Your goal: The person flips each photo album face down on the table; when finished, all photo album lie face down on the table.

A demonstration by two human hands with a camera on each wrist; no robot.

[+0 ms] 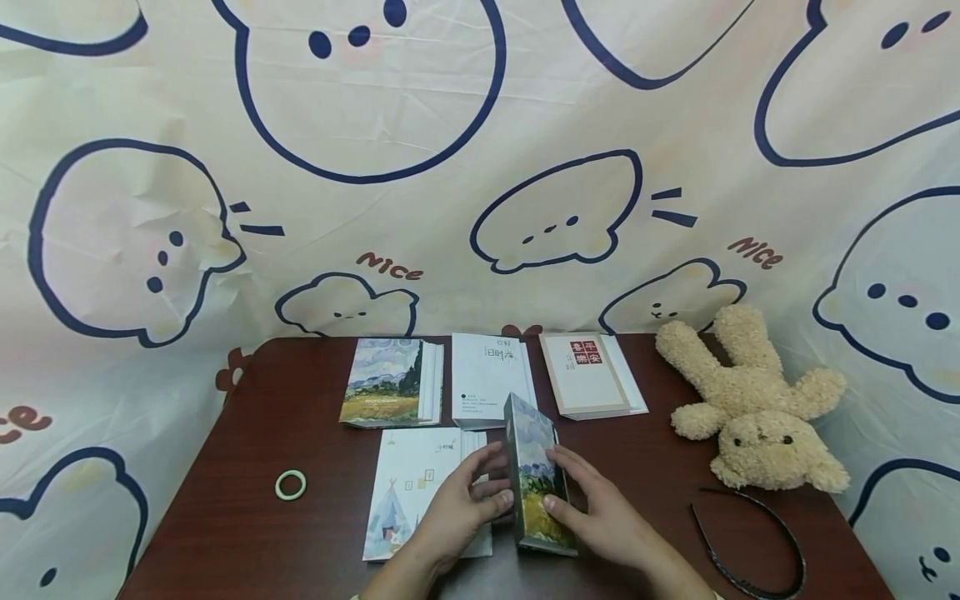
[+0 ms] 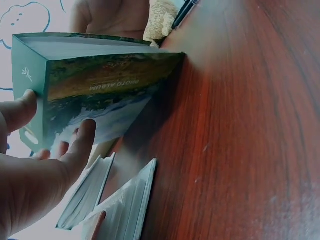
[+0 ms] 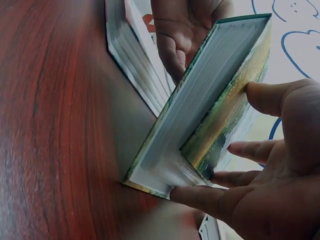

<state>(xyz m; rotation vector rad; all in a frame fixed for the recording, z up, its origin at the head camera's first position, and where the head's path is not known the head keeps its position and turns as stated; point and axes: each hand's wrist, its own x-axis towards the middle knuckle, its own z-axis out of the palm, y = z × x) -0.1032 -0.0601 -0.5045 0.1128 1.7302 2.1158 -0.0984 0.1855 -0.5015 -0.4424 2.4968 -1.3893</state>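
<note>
A photo album [image 1: 542,479] with a painted landscape cover stands tilted on the table between both hands. Its dark green spine [image 2: 31,82] faces the left hand, and its page block [image 3: 200,95] shows between the covers. My left hand [image 1: 467,504] is at the spine side with loosely bent fingers, one fingertip touching the spine. From the right, my right hand [image 1: 600,508] holds the album, thumb on the painted cover and fingertips along the open edge. Partly behind the left hand lies a white album with a tent drawing [image 1: 401,492].
At the back lie another landscape album [image 1: 384,383], a white album [image 1: 489,375] and a beige album with red characters [image 1: 588,371]. A plush toy [image 1: 761,408] and a black headband [image 1: 795,537] are at the right, a pale green ring [image 1: 290,485] at the left.
</note>
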